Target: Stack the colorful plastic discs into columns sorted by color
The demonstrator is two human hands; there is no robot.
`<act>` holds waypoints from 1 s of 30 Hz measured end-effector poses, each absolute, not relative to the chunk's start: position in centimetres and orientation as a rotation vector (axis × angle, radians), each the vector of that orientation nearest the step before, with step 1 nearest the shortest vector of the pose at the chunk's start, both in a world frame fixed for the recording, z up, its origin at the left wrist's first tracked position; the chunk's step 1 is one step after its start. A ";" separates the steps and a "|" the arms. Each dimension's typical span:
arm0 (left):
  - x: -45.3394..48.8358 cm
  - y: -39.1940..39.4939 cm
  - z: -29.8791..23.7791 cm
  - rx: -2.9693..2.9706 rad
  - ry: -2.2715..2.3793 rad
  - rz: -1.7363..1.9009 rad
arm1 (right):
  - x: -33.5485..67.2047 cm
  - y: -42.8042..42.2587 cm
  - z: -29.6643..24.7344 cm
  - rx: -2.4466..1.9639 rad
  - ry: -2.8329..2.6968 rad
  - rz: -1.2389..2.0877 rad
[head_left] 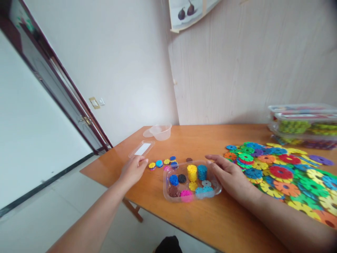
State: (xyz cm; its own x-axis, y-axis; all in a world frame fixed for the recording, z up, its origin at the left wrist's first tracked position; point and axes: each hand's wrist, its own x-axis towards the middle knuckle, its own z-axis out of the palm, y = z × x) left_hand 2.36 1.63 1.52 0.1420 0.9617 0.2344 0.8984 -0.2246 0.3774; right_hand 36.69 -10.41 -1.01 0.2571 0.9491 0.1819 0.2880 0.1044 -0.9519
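My left hand (134, 169) is closed at the near edge of a clear plastic lid (150, 144) with a white label, its fingertips partly hidden. My right hand (230, 175) is open, fingers stretched out, at the right rim of a clear plastic box (166, 191). Inside the box stand a yellow stack (192, 173) and a blue stack (202, 172) of notched plastic discs. Around them lie blue, black, brown, pink, yellow and light blue discs. Behind the box, small disc stacks (159, 163) sit on the table, with a brown disc (189, 160).
A large pile of bigger coloured notched discs (285, 172) spreads over the right of the wooden table (205, 138). Filled clear boxes (308, 123) are stacked at the back right. A round translucent tub (162, 132) stands near the far left corner. The table's left edge drops to the floor.
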 end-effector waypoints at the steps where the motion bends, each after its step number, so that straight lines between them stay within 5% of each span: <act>1: 1.7 1.3 1.2 2.252 1.950 0.646 | 36.6 -10.5 -0.9 -1.407 -1.261 0.758; 15: 1.5 0.8 0.2 2.015 2.423 0.391 | 38.9 -7.1 3.5 -1.740 -1.594 0.435; 22: 1.8 1.4 -0.6 2.032 2.500 0.362 | 35.9 -0.3 4.0 -1.791 -2.131 0.605; 30: 2.2 1.3 -0.6 2.066 2.513 0.353 | 35.5 2.1 2.8 -1.809 -2.139 0.766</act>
